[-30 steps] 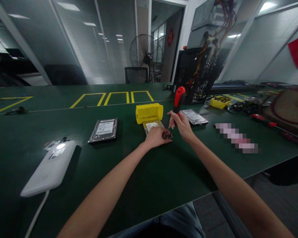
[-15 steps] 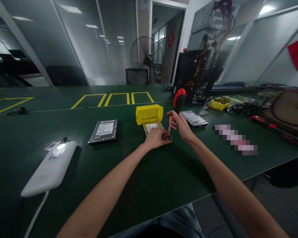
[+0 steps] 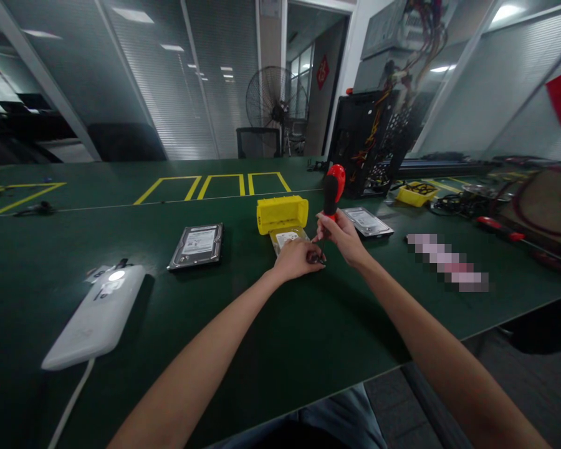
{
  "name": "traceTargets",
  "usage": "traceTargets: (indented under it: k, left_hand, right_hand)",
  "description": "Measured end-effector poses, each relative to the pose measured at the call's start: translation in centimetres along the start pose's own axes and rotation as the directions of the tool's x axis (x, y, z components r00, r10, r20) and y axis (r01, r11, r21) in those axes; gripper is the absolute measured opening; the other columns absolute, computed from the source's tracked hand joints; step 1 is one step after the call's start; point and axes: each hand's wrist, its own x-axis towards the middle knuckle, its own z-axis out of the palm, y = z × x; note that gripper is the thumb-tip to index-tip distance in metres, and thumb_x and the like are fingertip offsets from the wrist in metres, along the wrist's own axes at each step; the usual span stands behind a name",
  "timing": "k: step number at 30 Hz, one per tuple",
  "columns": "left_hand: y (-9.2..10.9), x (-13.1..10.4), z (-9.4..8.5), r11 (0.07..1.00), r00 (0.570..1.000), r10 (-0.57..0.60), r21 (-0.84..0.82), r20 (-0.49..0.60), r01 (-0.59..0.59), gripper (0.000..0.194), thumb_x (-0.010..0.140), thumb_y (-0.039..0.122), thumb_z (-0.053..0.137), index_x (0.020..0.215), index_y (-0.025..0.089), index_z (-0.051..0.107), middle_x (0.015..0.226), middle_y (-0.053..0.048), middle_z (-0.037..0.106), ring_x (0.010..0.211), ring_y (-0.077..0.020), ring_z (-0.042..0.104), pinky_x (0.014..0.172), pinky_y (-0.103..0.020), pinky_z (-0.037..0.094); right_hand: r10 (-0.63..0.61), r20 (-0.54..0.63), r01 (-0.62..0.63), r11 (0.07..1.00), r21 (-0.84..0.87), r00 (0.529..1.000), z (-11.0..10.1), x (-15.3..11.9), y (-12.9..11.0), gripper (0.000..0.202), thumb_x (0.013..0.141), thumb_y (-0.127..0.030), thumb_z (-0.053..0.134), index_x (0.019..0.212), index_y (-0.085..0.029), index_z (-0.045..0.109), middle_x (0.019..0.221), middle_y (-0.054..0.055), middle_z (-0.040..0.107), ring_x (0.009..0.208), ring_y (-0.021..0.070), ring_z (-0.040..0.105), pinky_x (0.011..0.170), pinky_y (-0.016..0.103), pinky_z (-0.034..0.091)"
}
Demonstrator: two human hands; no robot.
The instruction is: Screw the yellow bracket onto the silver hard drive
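Note:
In front of me a hard drive [image 3: 287,237] with a pale label lies on the green table, its far end by an open yellow box [image 3: 282,214]. My left hand [image 3: 295,258] is curled over the drive's near part and grips it, covering most of that end. My right hand [image 3: 340,236] is closed around a red and black screwdriver [image 3: 333,190], held nearly upright. Its shaft points down beside the left fingers at the drive's near right corner; the tip is hidden.
Another hard drive [image 3: 197,246] lies to the left, and one more [image 3: 368,222] behind my right hand. A white corded device [image 3: 96,315] rests at far left. An open computer case [image 3: 362,143] stands at the back right, near a yellow bin [image 3: 416,194] and cables.
The screwdriver has turned and its handle has shifted slightly left, while my right fingers have changed their hold on it. My left hand stays on the drive.

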Motion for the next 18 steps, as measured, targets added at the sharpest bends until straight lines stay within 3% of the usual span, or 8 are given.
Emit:
traceTargets:
  k: [10,13,18]
  left_hand:
    - [-0.33,0.14,-0.24,0.984,0.998,-0.053,-0.166,0.046,0.060,0.020,0.076,0.035,0.074,0.092,0.023,0.073,0.085,0.001,0.071,0.081,-0.0191,0.065,0.075,-0.029,0.047]
    - [-0.42,0.14,-0.23,0.975,0.996,-0.058,-0.210,0.061,0.070,0.020,0.075,0.032,0.075,0.093,0.022,0.075,0.086,0.000,0.072,0.082,-0.0190,0.066,0.075,-0.029,0.048]
    - [-0.69,0.20,0.05,0.951,0.993,-0.081,-0.290,0.087,0.103,0.025,0.074,0.034,0.075,0.095,0.020,0.076,0.087,-0.002,0.074,0.080,-0.0189,0.067,0.074,-0.028,0.050]
  right_hand:
    - [0.002,0.016,-0.002,1.000,-0.013,1.000,0.26,-0.17,-0.08,0.030,0.086,-0.049,0.057,0.085,-0.024,0.040,0.057,-0.010,0.049,0.043,0.0058,0.043,0.047,0.022,0.042]
    - [0.012,-0.005,-0.012,0.999,0.034,1.000,0.07,0.02,-0.03,0.033,0.085,-0.055,0.056,0.089,-0.024,0.045,0.057,-0.010,0.045,0.043,0.0057,0.038,0.051,0.024,0.046]
    - [0.030,-0.033,-0.027,0.997,0.079,0.999,-0.29,0.30,0.16,0.047,0.083,-0.067,0.047,0.094,-0.022,0.055,0.067,-0.005,0.048,0.045,0.0068,0.044,0.052,0.029,0.050]
